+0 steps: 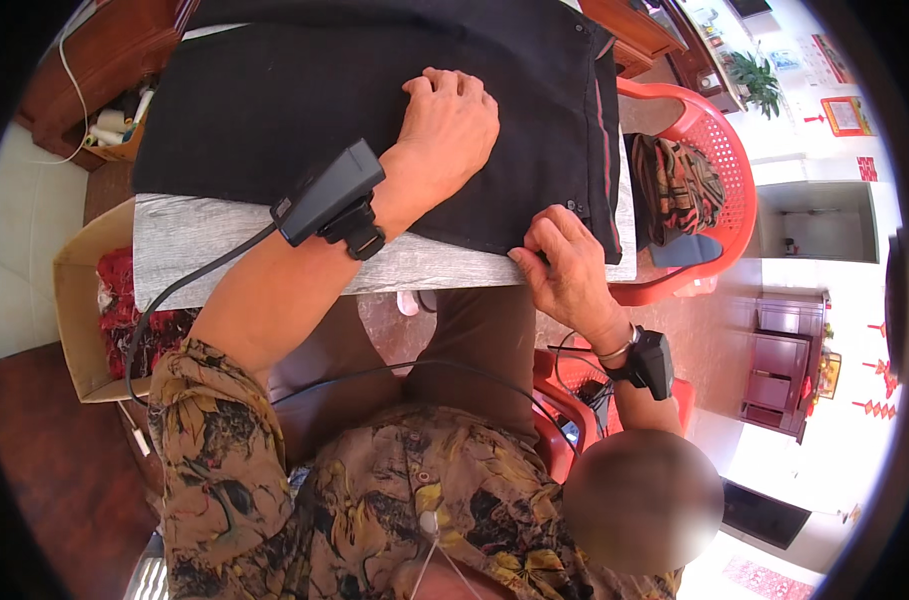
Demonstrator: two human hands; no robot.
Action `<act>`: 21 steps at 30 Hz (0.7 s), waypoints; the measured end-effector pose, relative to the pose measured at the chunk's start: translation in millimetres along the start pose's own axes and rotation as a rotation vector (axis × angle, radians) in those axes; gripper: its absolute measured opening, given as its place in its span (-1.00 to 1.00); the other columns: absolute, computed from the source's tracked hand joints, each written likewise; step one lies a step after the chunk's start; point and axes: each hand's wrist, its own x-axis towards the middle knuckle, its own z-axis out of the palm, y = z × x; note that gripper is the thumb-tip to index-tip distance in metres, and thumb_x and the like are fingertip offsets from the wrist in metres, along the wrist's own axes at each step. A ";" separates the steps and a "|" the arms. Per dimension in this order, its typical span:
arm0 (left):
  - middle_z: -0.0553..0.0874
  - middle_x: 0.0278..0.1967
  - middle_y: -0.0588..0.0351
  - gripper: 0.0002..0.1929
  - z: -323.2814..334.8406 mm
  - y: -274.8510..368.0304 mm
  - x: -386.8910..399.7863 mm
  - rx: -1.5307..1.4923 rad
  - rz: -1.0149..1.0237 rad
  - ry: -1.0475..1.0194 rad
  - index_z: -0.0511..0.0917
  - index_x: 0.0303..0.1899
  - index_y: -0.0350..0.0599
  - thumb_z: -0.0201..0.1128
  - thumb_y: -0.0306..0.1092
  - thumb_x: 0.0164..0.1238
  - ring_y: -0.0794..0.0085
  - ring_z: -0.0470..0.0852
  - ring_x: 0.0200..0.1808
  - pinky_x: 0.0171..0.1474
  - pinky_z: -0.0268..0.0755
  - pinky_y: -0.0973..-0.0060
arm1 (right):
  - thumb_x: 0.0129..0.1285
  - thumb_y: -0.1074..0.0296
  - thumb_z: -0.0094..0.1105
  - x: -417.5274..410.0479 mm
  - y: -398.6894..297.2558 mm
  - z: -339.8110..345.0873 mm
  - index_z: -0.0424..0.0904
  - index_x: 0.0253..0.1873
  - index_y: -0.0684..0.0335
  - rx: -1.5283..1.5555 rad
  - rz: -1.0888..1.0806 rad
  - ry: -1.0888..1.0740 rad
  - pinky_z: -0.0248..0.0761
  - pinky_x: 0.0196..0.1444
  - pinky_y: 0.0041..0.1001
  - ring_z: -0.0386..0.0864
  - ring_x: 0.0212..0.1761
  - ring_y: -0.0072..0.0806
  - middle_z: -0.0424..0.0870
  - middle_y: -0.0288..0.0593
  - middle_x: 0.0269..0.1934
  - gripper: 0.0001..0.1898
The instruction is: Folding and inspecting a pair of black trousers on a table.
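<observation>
A black cloth garment (274,97) lies spread over a grey wood-grain table (199,240). Its right end has a band with a red-striped edge (603,142) and small round fasteners (572,205). My left hand (452,120) rests palm down on the middle of the cloth, fingers slightly bent and apart. At the near edge, close to the band, my right hand (563,262) pinches the garment's border between thumb and curled fingers. Each wrist wears a black strapped device; a cable runs from the left one.
Left of the table stands a cardboard box (94,330) of red and dark textile scraps. Thread spools (113,124) fill a container at the upper left. A red plastic chair (739,165) holding a patterned cloth bundle (679,187) stands to the right. A cable (454,363) crosses my lap.
</observation>
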 end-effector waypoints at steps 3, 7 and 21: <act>0.68 -0.06 -0.09 -0.70 -0.2 -1.5 -0.3 -0.010 0.000 -0.011 0.65 -0.02 -0.27 0.24 -0.39 0.25 0.05 0.66 -0.01 -0.08 0.53 0.19 | 0.07 0.49 0.34 1.8 -3.2 6.4 0.48 -0.30 0.27 -0.005 -0.049 0.111 0.40 -0.22 -0.24 0.50 -0.26 -0.10 0.45 -0.09 -0.32 -0.82; 0.67 -0.06 -0.07 -0.69 -0.6 0.4 0.5 0.007 0.001 -0.015 0.64 0.00 -0.26 0.24 -0.39 0.24 0.07 0.65 0.00 -0.07 0.52 0.20 | 0.07 0.48 0.35 -0.6 0.7 -1.7 0.47 -0.29 0.27 -0.021 -0.073 0.065 0.39 -0.25 -0.23 0.50 -0.29 -0.11 0.44 -0.08 -0.33 -0.81; 0.65 0.06 -0.07 -0.65 -3.0 -3.0 2.5 -0.023 0.017 -0.040 0.60 0.08 -0.25 0.22 -0.40 0.26 0.05 0.63 0.05 -0.01 0.50 0.18 | 0.27 0.05 0.29 18.4 17.0 2.0 0.47 -0.11 0.14 -0.277 0.068 0.049 0.49 -0.30 -0.23 0.58 -0.18 -0.12 0.44 -0.12 -0.26 -0.69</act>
